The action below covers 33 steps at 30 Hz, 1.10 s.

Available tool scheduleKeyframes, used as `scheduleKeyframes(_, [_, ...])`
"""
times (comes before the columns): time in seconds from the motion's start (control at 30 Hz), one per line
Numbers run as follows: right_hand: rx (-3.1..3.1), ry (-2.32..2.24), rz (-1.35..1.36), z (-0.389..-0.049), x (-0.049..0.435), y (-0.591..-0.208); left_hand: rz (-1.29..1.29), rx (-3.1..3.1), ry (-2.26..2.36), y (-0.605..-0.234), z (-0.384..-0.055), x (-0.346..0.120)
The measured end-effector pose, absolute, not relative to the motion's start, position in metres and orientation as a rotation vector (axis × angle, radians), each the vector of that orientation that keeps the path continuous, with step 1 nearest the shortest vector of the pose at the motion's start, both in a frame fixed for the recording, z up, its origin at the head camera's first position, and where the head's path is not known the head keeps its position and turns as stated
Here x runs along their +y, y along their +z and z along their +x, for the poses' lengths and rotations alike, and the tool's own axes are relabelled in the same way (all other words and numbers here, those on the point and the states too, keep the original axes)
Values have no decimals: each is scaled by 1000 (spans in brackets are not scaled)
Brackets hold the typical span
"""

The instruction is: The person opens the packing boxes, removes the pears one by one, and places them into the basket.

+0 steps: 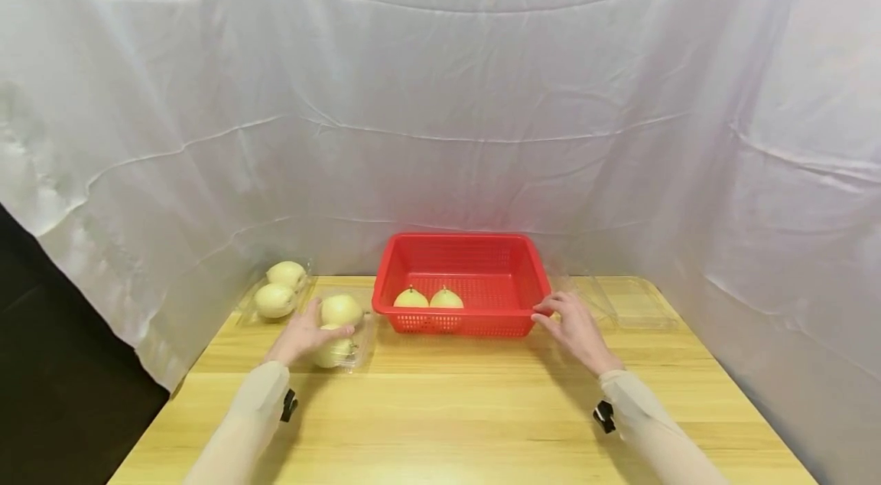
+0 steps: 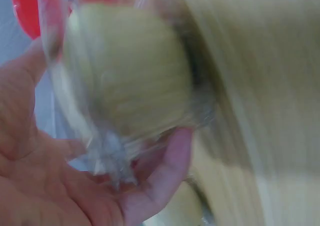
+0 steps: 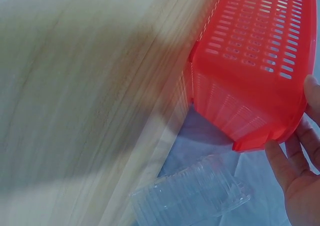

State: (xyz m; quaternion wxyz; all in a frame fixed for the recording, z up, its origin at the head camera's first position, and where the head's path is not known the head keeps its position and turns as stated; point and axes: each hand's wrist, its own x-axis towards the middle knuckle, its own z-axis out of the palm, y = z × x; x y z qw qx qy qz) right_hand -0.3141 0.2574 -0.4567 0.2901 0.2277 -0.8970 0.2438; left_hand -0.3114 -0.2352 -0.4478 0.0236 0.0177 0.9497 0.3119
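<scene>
My left hand [image 1: 303, 333] grips a clear plastic clamshell container [image 1: 366, 336] with two pale yellow pears [image 1: 341, 310] in it, left of the red basket. In the left wrist view, curled fingers [image 2: 165, 178] lie around the container's side next to a blurred pear [image 2: 132, 70]. My right hand [image 1: 577, 328] holds the front right corner of the red plastic basket [image 1: 505, 323]. The right wrist view shows its fingers [image 3: 281, 163] at the rim of the slotted basket [image 3: 240, 85]. Two pears [image 1: 446, 298] sit inside the basket, near its front wall.
Another clear container with two pears [image 1: 275, 300] stands at the back left of the wooden table [image 1: 440, 408]. An open, clear plastic container [image 1: 636, 303] lies at the back right. A pale cloth curtain [image 1: 440, 102] hangs close behind the table.
</scene>
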Motion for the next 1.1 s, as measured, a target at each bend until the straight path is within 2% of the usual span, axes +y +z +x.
scheduleKeyframes(0.27, [-2382, 673, 624, -316, 258, -457, -132, 2671, 1078, -438, -292, -233])
scheduleKeyframes(1.1, [-2412, 685, 600, -314, 257, -456, -65, 2643, 1049, -442, -259, -226])
